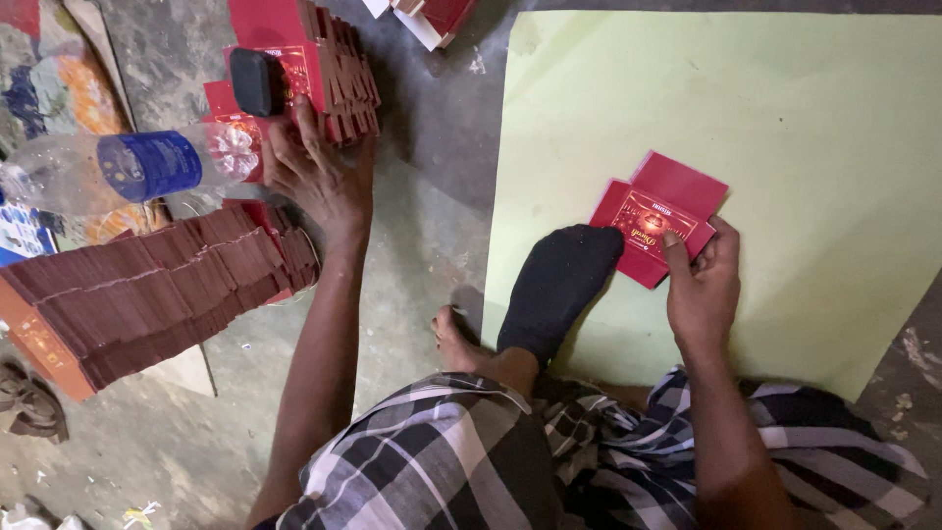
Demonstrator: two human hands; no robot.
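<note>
My right hand (702, 285) presses a flat red printed carton blank (655, 218) onto a pale green sheet (785, 118) on the floor. The toe of my foot in a black sock (559, 285) rests against the blank's left edge. My left hand (319, 172) reaches out to the left, fingers spread on a stack of red carton blanks (339, 69) that stands on edge. A small black block (257, 81) lies on that stack, just above my fingers.
A long fanned row of dark red blanks (147, 294) lies at the left. An empty plastic bottle with a blue label (128, 169) lies beside it. My bare foot (453, 342) and checked cloth (471, 451) fill the foreground. More red and white cartons (432, 18) sit at the top.
</note>
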